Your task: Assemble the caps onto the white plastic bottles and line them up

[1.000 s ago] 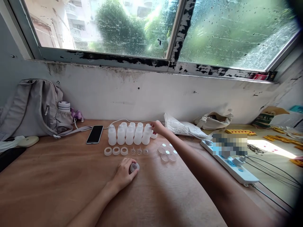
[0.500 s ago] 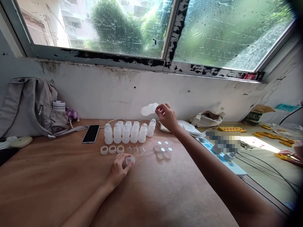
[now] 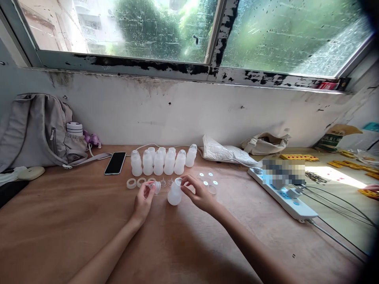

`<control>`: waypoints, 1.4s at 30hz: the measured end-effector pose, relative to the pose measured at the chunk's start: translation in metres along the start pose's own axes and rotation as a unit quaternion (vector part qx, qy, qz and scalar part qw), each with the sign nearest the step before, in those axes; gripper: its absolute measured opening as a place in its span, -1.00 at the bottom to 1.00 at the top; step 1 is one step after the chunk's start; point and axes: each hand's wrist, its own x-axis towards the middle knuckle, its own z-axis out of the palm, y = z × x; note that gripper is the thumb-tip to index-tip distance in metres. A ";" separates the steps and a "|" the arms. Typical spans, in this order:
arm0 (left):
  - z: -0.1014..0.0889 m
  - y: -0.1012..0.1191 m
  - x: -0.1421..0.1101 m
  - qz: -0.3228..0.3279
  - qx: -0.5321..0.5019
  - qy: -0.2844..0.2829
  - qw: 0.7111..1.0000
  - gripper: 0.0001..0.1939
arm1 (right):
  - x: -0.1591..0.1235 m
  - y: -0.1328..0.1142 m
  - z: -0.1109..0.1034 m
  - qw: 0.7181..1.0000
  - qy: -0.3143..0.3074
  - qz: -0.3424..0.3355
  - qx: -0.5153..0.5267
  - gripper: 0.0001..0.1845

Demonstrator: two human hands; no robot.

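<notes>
My right hand [image 3: 199,194] grips a small white plastic bottle [image 3: 174,193] by its neck, tilted, just above the wooden table [image 3: 89,225]. My left hand [image 3: 143,199] pinches a small clear cap piece [image 3: 156,187] a few centimetres left of the bottle's mouth. Behind them stand several identical white bottles [image 3: 161,161] in two rows. White rings [image 3: 135,182] lie in a line in front of the rows, and clear round discs [image 3: 209,179] lie to the right of my right hand.
A black phone [image 3: 115,163] lies left of the bottles, with a grey backpack [image 3: 35,132] at the far left. A white plastic bag [image 3: 226,153], a cloth bag [image 3: 265,144] and a white power strip [image 3: 281,195] with cables lie to the right. Yellow parts [image 3: 299,157] lie farther right.
My right hand lifted one bottle from the back row and brought it down to the table's middle. My left hand raised the cap piece off the table toward the bottle.
</notes>
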 end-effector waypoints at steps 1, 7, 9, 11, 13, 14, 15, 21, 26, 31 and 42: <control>0.001 0.000 0.000 -0.002 -0.006 -0.002 1.000 -0.70 | -0.002 0.001 0.002 1.000 -0.001 0.004 0.006 -0.93; 0.002 0.007 -0.004 0.008 -0.019 -0.012 1.000 -0.72 | -0.016 0.014 0.017 0.993 -0.019 0.038 0.107 -0.35; 0.001 0.009 -0.006 0.021 -0.023 -0.024 0.999 -0.73 | -0.021 0.021 0.029 0.987 -0.047 0.065 0.139 -0.23; 0.001 0.012 -0.009 0.034 -0.026 -0.046 0.998 -0.73 | -0.026 0.027 0.041 0.985 -0.054 0.079 0.142 -0.33; 0.002 0.015 -0.012 0.037 -0.029 -0.071 0.996 -0.73 | -0.028 0.027 0.049 0.986 -0.046 0.080 0.136 -0.47; 0.003 0.016 -0.013 0.036 -0.028 -0.078 0.996 -0.73 | -0.028 0.026 0.051 0.988 -0.041 0.078 0.130 -0.51; 0.003 0.017 -0.014 0.034 -0.026 -0.080 0.996 -0.72 | -0.028 0.025 0.051 0.989 -0.034 0.076 0.122 -0.54; 0.005 0.016 -0.015 0.020 -0.025 -0.039 0.999 -0.71 | -0.030 0.018 0.031 0.999 -0.002 0.042 0.027 -0.54; 0.005 0.017 -0.014 0.002 -0.028 -0.058 0.998 -0.69 | -0.033 0.021 0.023 1.000 -0.012 0.016 0.011 -0.58; 0.005 0.020 -0.016 -0.005 0.000 -0.059 0.998 -0.67 | -0.032 0.020 0.018 0.999 0.001 -0.003 0.037 -0.56; 0.000 0.006 -0.009 0.007 -0.032 -0.074 0.997 -0.77 | -0.031 0.019 0.011 0.997 0.000 0.039 0.064 -0.54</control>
